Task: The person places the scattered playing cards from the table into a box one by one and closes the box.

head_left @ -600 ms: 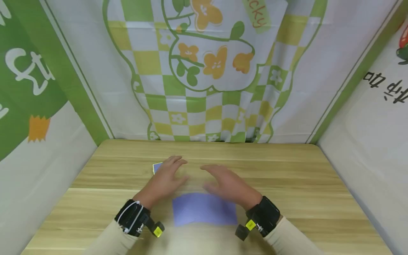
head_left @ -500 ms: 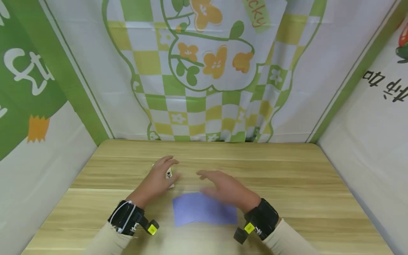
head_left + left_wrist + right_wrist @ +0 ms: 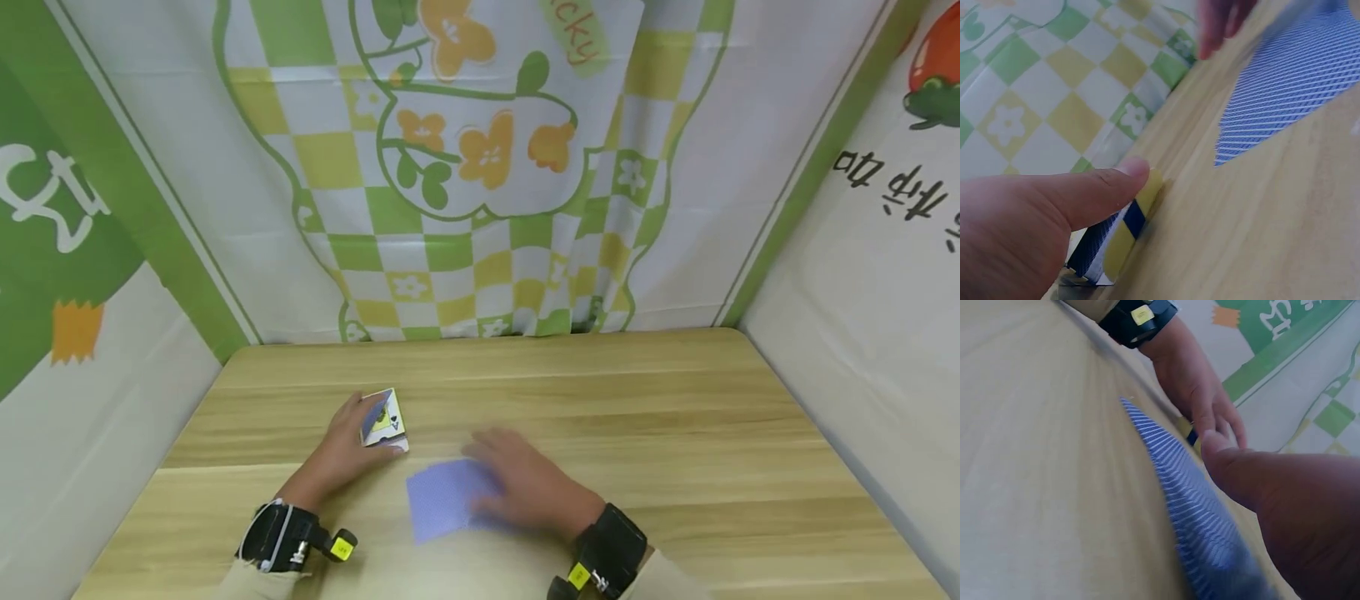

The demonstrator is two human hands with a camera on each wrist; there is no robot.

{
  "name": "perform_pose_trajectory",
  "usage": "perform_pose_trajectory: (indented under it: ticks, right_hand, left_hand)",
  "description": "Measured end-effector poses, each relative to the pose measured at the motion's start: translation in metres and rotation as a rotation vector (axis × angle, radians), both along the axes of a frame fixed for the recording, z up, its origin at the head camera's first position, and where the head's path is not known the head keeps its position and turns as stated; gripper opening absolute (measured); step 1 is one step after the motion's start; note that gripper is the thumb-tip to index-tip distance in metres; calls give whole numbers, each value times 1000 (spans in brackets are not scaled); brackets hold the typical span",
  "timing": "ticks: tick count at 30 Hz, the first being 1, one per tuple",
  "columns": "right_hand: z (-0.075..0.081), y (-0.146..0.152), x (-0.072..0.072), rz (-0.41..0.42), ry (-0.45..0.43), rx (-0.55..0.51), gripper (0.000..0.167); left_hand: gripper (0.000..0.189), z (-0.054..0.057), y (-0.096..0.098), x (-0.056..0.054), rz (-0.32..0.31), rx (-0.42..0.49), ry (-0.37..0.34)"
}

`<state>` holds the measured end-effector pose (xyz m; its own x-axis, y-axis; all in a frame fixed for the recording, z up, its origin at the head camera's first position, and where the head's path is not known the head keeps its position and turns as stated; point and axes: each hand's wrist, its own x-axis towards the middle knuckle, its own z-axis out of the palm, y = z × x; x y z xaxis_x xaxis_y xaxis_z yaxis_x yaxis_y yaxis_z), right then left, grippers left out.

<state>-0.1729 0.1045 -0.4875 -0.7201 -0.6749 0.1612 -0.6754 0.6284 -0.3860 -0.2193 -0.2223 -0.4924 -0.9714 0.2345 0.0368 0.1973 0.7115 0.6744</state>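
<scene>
My left hand (image 3: 335,454) grips a small playing-card box (image 3: 392,421) on the table, left of the middle. An ace of spades shows on its upper face, and a blue flap or card leans over one side. In the left wrist view my thumb lies along the yellow and navy edge of the box (image 3: 1125,234). A spread of blue-backed playing cards (image 3: 438,502) lies face down to the right of the box. Over its right part is my right hand (image 3: 528,487), blurred, with fingers loosely extended; it hides that end of the spread. The right wrist view shows its thumb close above the cards (image 3: 1179,481).
The wooden table (image 3: 675,417) has rounded back corners. Behind it hangs a green and yellow checkered cloth (image 3: 450,275), with printed cloth walls on both sides. Each wrist wears a black strap with a small camera.
My left hand has moved left and down and now holds the card box, which was mostly hidden before. My right hand has come down over the card spread. The head view has shifted slightly.
</scene>
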Motion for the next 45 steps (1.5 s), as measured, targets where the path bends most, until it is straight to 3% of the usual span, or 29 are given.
perform_pose_trajectory:
  ticks: [5,12,15,25,31,38,42,45]
  right_hand:
    - [-5,-3,6,22,7,-6,79]
    - [-3,-2,10,16,12,73,91]
    - [-1,-3,12,34,31,80,95]
    - [7,-6,20,39,15,126,73]
    - [9,-6,19,42,-3,96,71]
    - [10,-5,19,41,-43,72,69]
    - [7,-7,19,17,-100,70,75]
    - [4,-8,19,-3,-155,66,80]
  left_hand:
    - [95,2,-10,3,9,-9,-30]
    - [90,8,-22,2,-46,-28,-10]
    - [94,8,-23,1,-41,-44,6]
    - [97,0,-15,0,11,-105,82]
    - [98,-3,-15,1,-31,-117,83]
    - [94,-8,-18,4,-58,-64,52]
    - [89,-8,-14,6,-14,-29,42]
    - [85,-5,-10,8,25,44,-23]
